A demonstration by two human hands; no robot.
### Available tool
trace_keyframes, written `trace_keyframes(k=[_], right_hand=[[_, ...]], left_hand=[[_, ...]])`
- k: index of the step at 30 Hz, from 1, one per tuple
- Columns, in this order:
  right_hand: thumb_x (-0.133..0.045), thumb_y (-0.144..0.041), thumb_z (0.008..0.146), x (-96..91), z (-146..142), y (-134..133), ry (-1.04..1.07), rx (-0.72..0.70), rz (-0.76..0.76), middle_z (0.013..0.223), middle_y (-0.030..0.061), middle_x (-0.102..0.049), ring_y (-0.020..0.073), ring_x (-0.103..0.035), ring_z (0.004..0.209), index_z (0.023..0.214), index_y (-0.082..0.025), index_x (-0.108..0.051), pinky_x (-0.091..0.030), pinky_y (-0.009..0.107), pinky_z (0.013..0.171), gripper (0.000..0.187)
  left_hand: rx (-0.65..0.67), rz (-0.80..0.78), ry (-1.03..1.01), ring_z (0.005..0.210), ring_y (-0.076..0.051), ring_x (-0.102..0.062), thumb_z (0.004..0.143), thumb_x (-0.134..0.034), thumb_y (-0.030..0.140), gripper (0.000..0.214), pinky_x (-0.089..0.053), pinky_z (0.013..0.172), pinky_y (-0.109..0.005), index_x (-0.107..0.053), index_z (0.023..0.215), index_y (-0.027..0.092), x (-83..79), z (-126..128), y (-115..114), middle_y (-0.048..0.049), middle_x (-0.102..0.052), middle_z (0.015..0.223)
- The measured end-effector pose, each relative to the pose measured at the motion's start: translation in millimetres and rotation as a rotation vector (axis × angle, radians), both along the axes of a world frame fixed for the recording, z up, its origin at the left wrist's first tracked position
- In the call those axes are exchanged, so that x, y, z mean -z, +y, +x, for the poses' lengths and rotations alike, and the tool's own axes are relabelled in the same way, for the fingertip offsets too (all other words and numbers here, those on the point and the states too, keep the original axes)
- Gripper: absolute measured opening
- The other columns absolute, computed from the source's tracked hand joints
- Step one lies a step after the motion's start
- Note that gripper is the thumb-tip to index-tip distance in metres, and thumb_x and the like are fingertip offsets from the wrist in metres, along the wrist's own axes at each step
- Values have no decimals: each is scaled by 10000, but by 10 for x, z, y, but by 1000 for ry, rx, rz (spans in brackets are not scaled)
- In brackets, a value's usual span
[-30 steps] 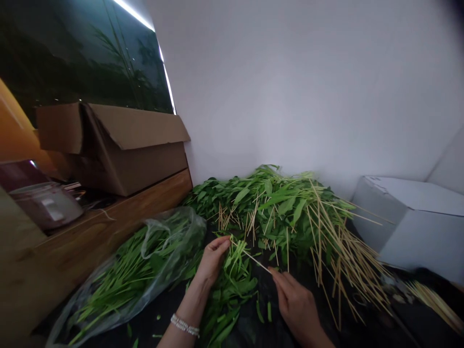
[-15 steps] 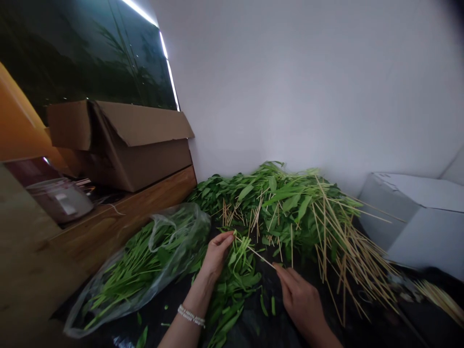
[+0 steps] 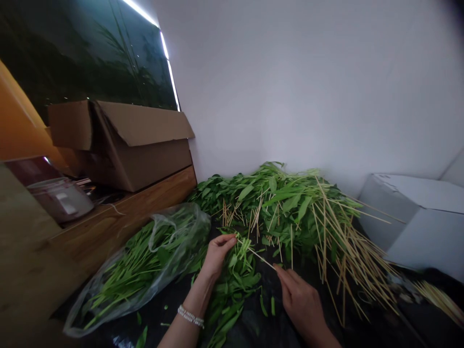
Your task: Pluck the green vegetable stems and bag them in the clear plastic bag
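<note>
My left hand (image 3: 216, 255) pinches the top of a small bunch of green leaves (image 3: 235, 275) lying on the dark sheet. My right hand (image 3: 300, 299) pinches the lower end of a thin pale stalk (image 3: 260, 256) that runs up to the left hand's fingertips. A bead bracelet (image 3: 191, 316) sits on my left wrist. Behind the hands rises a big heap of leafy greens (image 3: 275, 200) with several bare pale stalks (image 3: 344, 256) fanned out on its right side.
A clear plastic bag of greens (image 3: 145, 263) lies at the left. A wooden ledge (image 3: 119, 224) carries an open cardboard box (image 3: 126, 145) and a lidded container (image 3: 60, 198). A white box (image 3: 416, 217) stands at the right. More stalks (image 3: 438, 299) lie at the far right.
The view shifted slightly to the left a second ago. Both hands keep their pinch on the stalk and leaves, with almost no movement in the last half second.
</note>
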State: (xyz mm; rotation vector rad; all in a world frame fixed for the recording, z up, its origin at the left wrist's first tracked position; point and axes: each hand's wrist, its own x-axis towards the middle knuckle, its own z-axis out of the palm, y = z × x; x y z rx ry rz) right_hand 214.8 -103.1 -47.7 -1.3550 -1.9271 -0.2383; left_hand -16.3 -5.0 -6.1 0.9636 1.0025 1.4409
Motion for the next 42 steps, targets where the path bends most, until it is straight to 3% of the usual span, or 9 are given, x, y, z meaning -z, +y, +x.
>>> trace_keyframes(k=[5,14,24,29,34,42], right_hand=[[-361,-148,915,-7,-8,-4,3,-5,17,931,67,-698,144,-684,765,1173,-178,-629,-534,219,689,373],[-342,-132,909,-3,-4,-16,-11,9,23,883,66,-691,156,-678,751,1169,-178,-624,-531,233,667,387],[-334,-102,898,-6,-24,-21,-66,0,49,890,77,-688,152,-675,748,1172,-155,-615,-529,222,667,396],[-342,-114,908,-52,-42,-20,-43,-12,42,895,71,-684,146,-673,751,1195,-175,-605,-526,209,685,394],[-343,-98,893,-56,-44,-17,-36,-9,58,837,65,-672,149,-666,718,1187,-161,-616,-520,213,657,406],[-347,-53,867,-62,-74,-28,-100,-9,83,800,58,-666,142,-650,679,1175,-148,-618,-488,204,605,422]], left_hand=[[24,-14,-16,680,-135,-617,566,-860,323,326,-449,676,-230,-759,826,156,-10,15,-24,-47,-724,765],[94,-70,-60,596,-113,-578,502,-885,343,303,-423,626,-222,-739,674,141,-24,23,-26,-19,-688,643],[203,-63,5,517,-101,-545,560,-863,335,259,-402,556,-212,-725,648,136,-18,63,-80,-17,-659,591],[237,-3,55,652,-141,-610,622,-824,392,323,-434,636,-213,-756,834,159,-92,81,-133,-54,-713,753],[257,16,121,535,-99,-529,592,-846,349,236,-391,560,-191,-728,645,152,-128,71,-149,-13,-655,599],[330,4,152,555,-121,-555,563,-863,313,233,-425,579,-217,-748,675,143,-129,126,-181,-37,-682,630]])
